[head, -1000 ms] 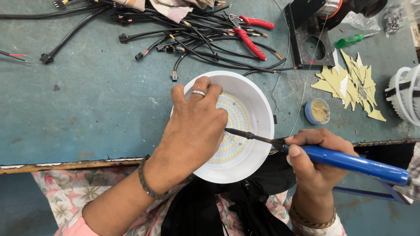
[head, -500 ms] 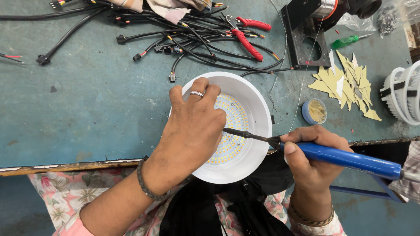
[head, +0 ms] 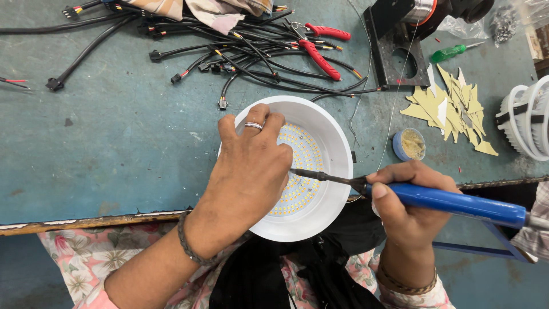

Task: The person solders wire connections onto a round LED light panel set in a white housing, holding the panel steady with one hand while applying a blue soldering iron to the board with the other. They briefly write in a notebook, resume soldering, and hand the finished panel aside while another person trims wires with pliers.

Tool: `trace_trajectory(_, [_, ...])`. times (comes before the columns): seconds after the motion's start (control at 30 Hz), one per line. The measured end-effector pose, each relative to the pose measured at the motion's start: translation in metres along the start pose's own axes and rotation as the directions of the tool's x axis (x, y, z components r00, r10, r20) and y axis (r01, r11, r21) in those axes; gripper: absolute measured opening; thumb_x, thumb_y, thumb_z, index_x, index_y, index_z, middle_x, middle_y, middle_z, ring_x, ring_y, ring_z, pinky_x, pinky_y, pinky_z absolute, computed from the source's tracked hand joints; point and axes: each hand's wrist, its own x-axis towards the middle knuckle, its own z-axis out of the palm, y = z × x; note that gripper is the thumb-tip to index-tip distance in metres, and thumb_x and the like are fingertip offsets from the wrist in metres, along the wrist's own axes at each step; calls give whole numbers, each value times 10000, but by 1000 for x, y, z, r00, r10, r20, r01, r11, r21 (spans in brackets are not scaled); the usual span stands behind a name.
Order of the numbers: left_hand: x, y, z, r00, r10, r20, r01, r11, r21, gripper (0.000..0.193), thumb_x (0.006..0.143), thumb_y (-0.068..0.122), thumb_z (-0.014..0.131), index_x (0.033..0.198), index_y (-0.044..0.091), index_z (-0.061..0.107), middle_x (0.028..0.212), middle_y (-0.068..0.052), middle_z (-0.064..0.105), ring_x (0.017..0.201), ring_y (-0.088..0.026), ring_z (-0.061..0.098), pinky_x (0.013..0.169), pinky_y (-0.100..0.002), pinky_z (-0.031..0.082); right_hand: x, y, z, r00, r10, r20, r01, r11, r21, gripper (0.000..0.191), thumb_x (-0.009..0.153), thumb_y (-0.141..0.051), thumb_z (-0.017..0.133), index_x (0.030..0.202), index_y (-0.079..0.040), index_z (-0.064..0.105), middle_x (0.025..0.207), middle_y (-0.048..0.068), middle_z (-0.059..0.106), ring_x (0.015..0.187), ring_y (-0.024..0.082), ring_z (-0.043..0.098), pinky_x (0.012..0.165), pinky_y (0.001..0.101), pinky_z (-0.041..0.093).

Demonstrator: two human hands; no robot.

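Note:
A round white lamp housing [head: 329, 137] with a disc of small yellow LEDs [head: 303, 166] inside lies at the near edge of the blue-green bench. My left hand [head: 249, 171] rests on top of it, fingers curled down onto the LED disc, a ring on one finger. My right hand [head: 409, 206] grips a blue-handled soldering iron [head: 457, 201]; its dark tip reaches left onto the LED disc, right beside my left fingers. Whether the left fingers pinch anything is hidden.
A tangle of black cables [head: 240, 51] and red-handled pliers [head: 317, 46] lie at the back. A small blue tin [head: 410, 144], yellow card scraps [head: 452, 106], a green screwdriver [head: 449, 53], a black metal stand [head: 397, 48] and white housings [head: 526, 117] sit at right.
None of the hands or the iron has visibly shifted on the lamp; only the view has drifted slightly.

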Motion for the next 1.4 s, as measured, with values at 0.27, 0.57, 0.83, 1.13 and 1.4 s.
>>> trace_trajectory(0.27, [3,-1,-1,999,-7,37,8,1000,-18,38,669,105,733,679,77,757,1122,-137,635,1241,-328,506,865,-555,341,4,0,-2,998,-32,61,36,998,-51,172,911,-110,747,878,44,676,798,94,714,587,74,602,567,183,455])
trace_trajectory(0.57, [3,0,-2,999,-7,31,7,1000,-14,42,682,101,733,672,66,753,1136,-144,637,1252,-331,508,882,-557,350,20,-15,4,990,-104,93,110,992,-61,185,871,-112,741,851,18,610,803,93,704,641,115,666,576,217,528])
trace_trajectory(0.83, [4,-2,-2,1000,-5,20,5,1000,-20,48,688,95,721,672,63,753,1135,-147,641,1249,-334,514,876,-556,352,25,-17,2,985,-87,150,102,991,-90,145,885,-99,738,854,16,655,786,97,717,601,96,661,582,206,514])
trace_trajectory(1.13, [4,-3,-2,1000,-6,28,7,1000,-21,49,693,93,719,671,64,751,1135,-149,639,1245,-335,516,881,-553,347,30,-23,6,985,113,133,-99,989,-106,174,904,-122,737,871,45,703,711,56,664,555,63,517,526,203,371])
trace_trajectory(1.4, [5,-3,-4,999,-5,45,6,1000,-17,65,678,123,741,681,59,752,1142,-157,634,1256,-343,503,886,-568,344,35,-7,-10,989,143,-33,-136,977,164,160,945,-82,726,915,60,659,781,78,658,518,31,485,487,150,343])
